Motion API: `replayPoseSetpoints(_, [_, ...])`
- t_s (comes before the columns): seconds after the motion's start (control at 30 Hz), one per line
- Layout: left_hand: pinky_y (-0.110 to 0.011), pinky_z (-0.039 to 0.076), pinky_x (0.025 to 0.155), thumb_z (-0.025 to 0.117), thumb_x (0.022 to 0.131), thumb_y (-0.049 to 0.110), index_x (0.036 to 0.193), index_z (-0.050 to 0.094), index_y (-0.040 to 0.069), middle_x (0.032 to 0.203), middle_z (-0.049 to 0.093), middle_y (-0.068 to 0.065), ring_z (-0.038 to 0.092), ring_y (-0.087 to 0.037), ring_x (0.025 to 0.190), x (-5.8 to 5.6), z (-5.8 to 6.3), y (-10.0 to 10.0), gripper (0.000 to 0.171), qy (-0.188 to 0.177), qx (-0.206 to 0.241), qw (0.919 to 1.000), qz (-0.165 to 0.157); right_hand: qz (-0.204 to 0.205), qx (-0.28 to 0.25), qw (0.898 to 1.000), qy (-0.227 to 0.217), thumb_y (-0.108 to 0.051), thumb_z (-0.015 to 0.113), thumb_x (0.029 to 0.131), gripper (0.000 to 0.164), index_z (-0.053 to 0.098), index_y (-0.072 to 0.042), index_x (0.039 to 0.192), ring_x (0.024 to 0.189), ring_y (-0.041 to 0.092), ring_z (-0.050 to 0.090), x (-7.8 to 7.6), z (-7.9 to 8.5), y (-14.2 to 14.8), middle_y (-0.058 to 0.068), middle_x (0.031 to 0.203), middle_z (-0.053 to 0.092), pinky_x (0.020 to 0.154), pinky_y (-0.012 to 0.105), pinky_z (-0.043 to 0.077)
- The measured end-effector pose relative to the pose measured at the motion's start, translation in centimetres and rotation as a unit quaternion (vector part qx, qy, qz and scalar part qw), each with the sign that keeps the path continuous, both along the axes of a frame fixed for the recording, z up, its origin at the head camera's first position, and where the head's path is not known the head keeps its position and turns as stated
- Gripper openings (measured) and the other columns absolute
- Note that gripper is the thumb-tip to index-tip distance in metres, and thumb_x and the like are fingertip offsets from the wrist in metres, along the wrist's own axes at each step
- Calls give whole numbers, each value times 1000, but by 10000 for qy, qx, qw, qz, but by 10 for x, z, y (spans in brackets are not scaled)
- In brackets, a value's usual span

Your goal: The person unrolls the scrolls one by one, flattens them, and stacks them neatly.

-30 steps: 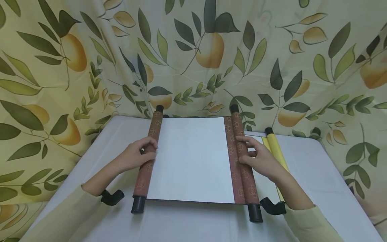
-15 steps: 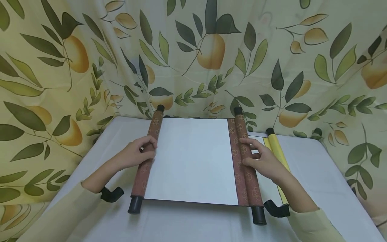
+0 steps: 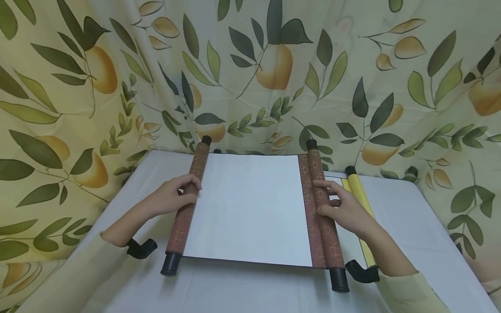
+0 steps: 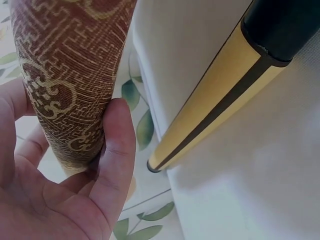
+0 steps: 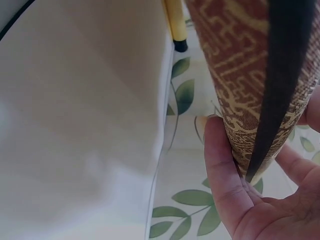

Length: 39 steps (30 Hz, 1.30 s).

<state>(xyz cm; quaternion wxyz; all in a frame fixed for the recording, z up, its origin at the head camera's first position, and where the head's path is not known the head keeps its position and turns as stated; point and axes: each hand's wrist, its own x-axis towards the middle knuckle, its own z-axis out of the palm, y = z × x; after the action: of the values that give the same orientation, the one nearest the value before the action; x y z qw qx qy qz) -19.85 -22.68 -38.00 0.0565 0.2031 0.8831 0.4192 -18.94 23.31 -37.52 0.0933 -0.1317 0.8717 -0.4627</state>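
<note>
A hanging scroll with blank white paper (image 3: 250, 208) is spread between two rollers covered in reddish-brown patterned brocade with black end knobs. My left hand (image 3: 174, 195) grips the left roller (image 3: 179, 228) about halfway along, fingers over it and thumb on the inner side. On the other side, my right hand (image 3: 346, 211) holds the right roller (image 3: 332, 245), beside a flat brocade strip (image 3: 311, 217). Both wrist views show fingers and thumb curled round the brocade. A second scroll's yellow roller (image 3: 360, 193) lies at the right; its paper is partly hidden under the held scroll.
In the left wrist view, another yellow roller (image 4: 210, 95) with a dark stripe lies on the white-covered table (image 3: 411, 217). Behind the table hangs a curtain (image 3: 242, 108) printed with leaves and fruit. Black wrist mounts (image 3: 141, 248) stick out from both sleeves.
The two rollers have moved farther apart, the left one slightly left and the right one to the right. More white paper shows between them. Both hands keep their grip.
</note>
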Motion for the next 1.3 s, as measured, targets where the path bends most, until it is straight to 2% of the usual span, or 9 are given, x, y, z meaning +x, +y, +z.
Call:
replayPoseSetpoints(0.23, [-32, 42, 59, 67, 83, 23, 97, 53, 14, 89, 51, -4, 47, -21, 76, 2, 2, -3, 21, 31, 18, 10000, -12, -67, 45, 10000, -30, -8, 60, 83, 63, 35, -25, 138, 103, 37, 52, 2, 0, 1, 14, 128, 38, 67, 37, 51])
replayPoseSetpoints(0.3, [-32, 42, 59, 66, 83, 17, 98, 52, 12, 89, 51, -6, 46, -22, 76, 4, 4, -3, 20, 71, 30, 10000, -12, -91, 57, 9999, -58, -8, 60, 83, 63, 35, -26, 139, 103, 37, 52, 3, 0, 1, 15, 127, 38, 67, 37, 51])
replayPoseSetpoints(0.4, [-33, 41, 64, 61, 85, 8, 100, 54, 8, 94, 53, -10, 45, -24, 82, 12, 17, 1, 17, 52, -25, 10000, 15, -98, 56, 9999, -53, -8, 61, 83, 63, 35, -25, 138, 103, 37, 52, 2, -1, 1, 15, 127, 38, 68, 37, 51])
replayPoseSetpoints(0.53, [-33, 41, 62, 56, 87, 8, 101, 56, 9, 95, 55, -7, 46, -24, 81, 10, 16, 0, 14, 0, -151, 9999, 79, -112, 82, 9999, -33, -8, 61, 83, 63, 36, -25, 138, 102, 37, 52, 1, -2, 1, 14, 127, 39, 67, 37, 51])
replayPoseSetpoints(0.63, [-32, 41, 58, 58, 87, 13, 98, 56, 14, 90, 54, -3, 46, -21, 76, 2, 4, -7, 11, 83, -200, 9997, 122, -116, 69, 9999, -76, -9, 61, 83, 63, 35, -25, 138, 101, 36, 52, 1, -2, 1, 15, 126, 39, 67, 37, 51])
replayPoseSetpoints(0.83, [-31, 40, 57, 65, 83, 18, 94, 52, 14, 87, 50, -3, 45, -19, 77, 0, 3, -11, 17, 264, -181, 9994, 120, -128, 28, 9999, -98, -9, 61, 83, 63, 35, -25, 138, 102, 36, 52, 1, -4, 2, 15, 126, 39, 67, 37, 51])
replayPoseSetpoints(1.0, [-29, 40, 56, 61, 84, 12, 95, 52, 16, 86, 50, -2, 44, -18, 74, -1, 1, -15, 14, 299, -231, 9992, 150, -111, -58, 9998, -131, -9, 62, 83, 63, 36, -25, 138, 103, 37, 52, 1, -5, 2, 16, 125, 39, 67, 37, 51])
replayPoseSetpoints(1.17, [-32, 43, 61, 57, 86, 12, 99, 56, 15, 92, 54, -1, 47, -20, 80, -2, 4, -18, 13, 212, -215, 9995, 85, -139, -19, 9998, -108, -9, 62, 83, 63, 36, -25, 138, 103, 37, 52, 0, -4, 2, 15, 127, 39, 67, 37, 51])
replayPoseSetpoints(1.3, [-34, 44, 63, 56, 87, 13, 101, 59, 17, 96, 56, 0, 48, -21, 83, -2, 4, -20, 15, 125, -282, 9994, 152, -157, -7, 9998, -114, -11, 62, 83, 63, 36, -25, 138, 101, 36, 53, -1, -4, 2, 16, 125, 40, 67, 37, 51])
